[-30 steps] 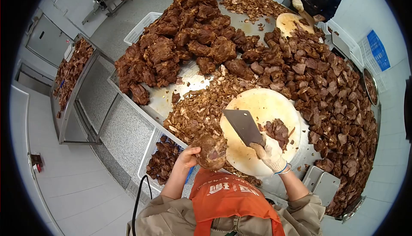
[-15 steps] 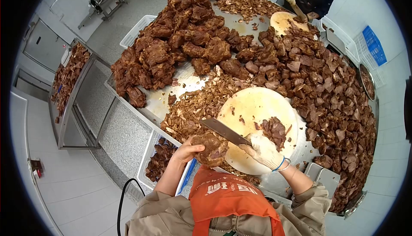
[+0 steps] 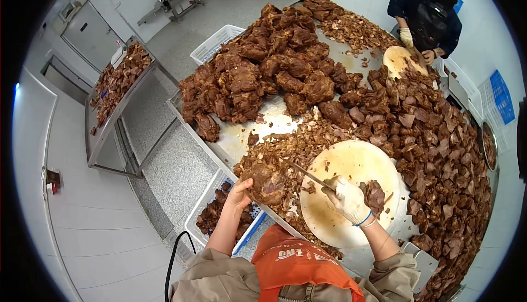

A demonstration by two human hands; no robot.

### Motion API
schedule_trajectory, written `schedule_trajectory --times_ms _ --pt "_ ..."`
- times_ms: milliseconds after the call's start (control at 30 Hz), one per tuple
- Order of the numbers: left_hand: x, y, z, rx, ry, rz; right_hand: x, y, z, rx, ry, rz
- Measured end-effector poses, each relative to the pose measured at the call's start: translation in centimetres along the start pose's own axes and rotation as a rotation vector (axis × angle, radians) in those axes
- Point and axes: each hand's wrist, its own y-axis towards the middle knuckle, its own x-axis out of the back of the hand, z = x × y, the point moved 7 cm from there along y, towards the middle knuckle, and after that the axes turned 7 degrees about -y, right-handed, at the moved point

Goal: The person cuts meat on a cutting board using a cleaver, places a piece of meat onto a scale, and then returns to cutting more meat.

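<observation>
My bare left hand (image 3: 240,193) is closed on a large brown chunk of cooked meat (image 3: 267,183), held just left of a round cutting board (image 3: 325,222). Wrapped round the handle of a cleaver (image 3: 308,175) is my right hand (image 3: 349,200), in a whitish glove, above the board. The blade points left toward the meat and shows almost edge-on; a gap or contact at its tip is hard to make out. A small pile of cut meat (image 3: 375,198) lies on the board beside my right hand.
Whole meat chunks (image 3: 241,77) are heaped at the back left, cut pieces (image 3: 439,154) along the right. Small scraps (image 3: 296,143) lie behind the board. A white basket (image 3: 200,214) with meat stands below the table edge. Another person (image 3: 428,17) works at a second round board (image 3: 395,60).
The view has shifted, so the table appears lower and further right. My left hand has moved the meat forward and away from the board. The cleaver has turned from flat-side to nearly edge-on.
</observation>
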Motion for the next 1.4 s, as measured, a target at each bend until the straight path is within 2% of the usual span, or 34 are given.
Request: schedule_trajectory --times_ms 33,100,167,233,267,300,333,400,433,467,500,567,600,633,700,733,800,833,900,967,1033,1067,1133,1167,1233,1300,1333,1367,1400 --pt "-0.1 0.0 0.0 0.002 -0.003 -0.004 -0.3 0.3 0.4 -0.001 0.001 0.005" --pt "-0.7 0.0 1.2 0.112 -0.106 0.036 -1.8 0.2 1.6 0.025 -0.205 0.211" --pt "-0.5 0.5 2.4 0.162 -0.187 0.072 -1.1 0.7 2.3 0.025 -0.225 0.185" --pt "-1.3 0.1 3.2 0.245 -0.304 0.097 -1.0 1.1 1.6 -0.014 -0.107 0.125" --pt "-1.2 -0.4 3.9 0.27 -0.346 0.009 -0.7 1.1 1.1 0.042 0.032 0.006" --pt "-1.6 -0.9 4.5 0.294 -0.385 -0.077 -0.3 1.4 0.9 0.034 0.03 0.006" --pt "-3.1 -0.8 5.1 0.444 -0.589 0.245 0.4 1.6 1.3 0.108 0.019 -0.008" --pt "-4.0 -0.5 5.6 0.447 -0.626 0.285 1.3 1.3 2.0 0.174 0.002 -0.022" --pt "-5.5 -0.5 5.5 0.442 -0.661 0.325 0.9 1.1 1.6 0.095 0.026 0.099" --pt "-3.8 -0.5 6.1 0.362 -0.54 -0.089 0.3 0.8 1.1 0.016 0.052 0.22" --pt "-3.5 -0.4 6.3 0.366 -0.54 -0.088 0.4 0.7 1.0 0.012 0.051 0.22" --pt "-5.1 -0.8 6.3 0.456 -0.56 0.291 0.2 0.5 0.6 -0.035 0.195 0.27" --pt "-4.8 -0.8 6.2 0.432 -0.445 0.149 0.4 0.6 0.4 -0.04 0.196 0.269" --pt "-4.5 -0.9 6.4 0.44 -0.445 0.147 0.3 0.4 0.1 -0.076 0.168 0.314" --pt "-2.3 -0.7 6.2 0.373 -0.104 -0.054 0.3 0.2 -0.7 -0.186 0.197 0.421" --pt "-2.9 -0.8 6.4 0.385 -0.102 -0.051 0.2 0.0 -1.2 -0.347 0.311 0.475" --pt "-4.5 -0.5 5.4 0.234 0.199 0.009 -1.0 -0.8 -2.3 -0.609 0.443 0.628" --pt "-3.4 -0.5 6.0 0.206 0.224 -0.037 -1.0 -1.0 -2.1 -0.617 0.443 0.622" --pt "-4.5 -0.7 6.7 0.213 0.061 -0.04 -0.9 -0.6 -1.6 -0.645 0.687 0.51" --pt "-4.1 -0.4 7.1 0.2 -0.005 0.0 -0.7 -1.1 -1.2 -0.655 0.749 0.496" --pt "-2.9 -0.1 6.7 0.155 -0.044 -0.051 -0.7 -1.5 -0.7 -0.663 0.874 0.479" --pt "-2.3 -0.2 6.4 0.157 -0.067 -0.085 -0.2 -2.0 -1.7 -0.67 0.586 0.464" --pt "-2.2 -0.5 5.5 0.135 -0.032 -0.071 3.6 -1.3 0.2 -0.22 -0.012 0.023" --pt "-2.2 -0.6 5.3 0.127 0.0 -0.055 3.4 -2.2 0.3 -0.173 -0.004 0.029" --pt "-1.9 -1.1 5.8 0.12 -0.049 -0.029 2.8 -2.9 2.0 -0.174 -0.241 0.237" --pt "-2.1 -1.2 6.6 0.119 -0.14 0.038 1.5 -3.9 2.7 -0.106 -0.34 0.194" --pt "-3.2 -1.6 6.6 0.037 -0.131 0.007 1.6 -3.6 3.5 -0.102 -0.364 0.165" --pt "-4.2 -1.9 6.9 0.039 -0.129 0.04 0.6 -3.8 3.3 -0.122 -0.348 0.255" --pt "-4.7 -2.2 7.2 0.041 -0.126 0.07 0.3 -3.7 3.0 -0.124 -0.349 0.251"
